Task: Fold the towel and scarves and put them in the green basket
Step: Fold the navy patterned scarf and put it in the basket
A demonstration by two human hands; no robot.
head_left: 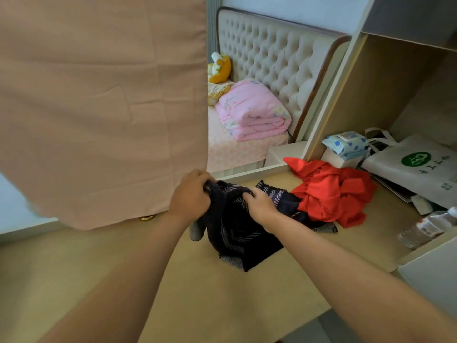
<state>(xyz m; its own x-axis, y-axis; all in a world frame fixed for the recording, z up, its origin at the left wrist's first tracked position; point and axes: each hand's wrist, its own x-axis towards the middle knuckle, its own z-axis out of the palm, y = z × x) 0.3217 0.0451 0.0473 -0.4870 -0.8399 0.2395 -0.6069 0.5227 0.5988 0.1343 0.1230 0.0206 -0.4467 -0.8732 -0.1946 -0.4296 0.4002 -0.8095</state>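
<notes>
Just left of the red scarf (331,191), the left hand (190,196) and right hand (259,201) grip the dark scarf (237,229) by its upper edge, the right nearer the red one; its length hangs down toward the desk (247,293). No basket shows.

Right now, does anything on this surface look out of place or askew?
Yes. The red scarf lies crumpled in a heap beside the dark striped scarf, which the left hand and right hand grip. A clear plastic bottle lies on its side at the right.

dark striped scarf (235,226) bunched on desk, crumpled red scarf (331,191) touching
</notes>
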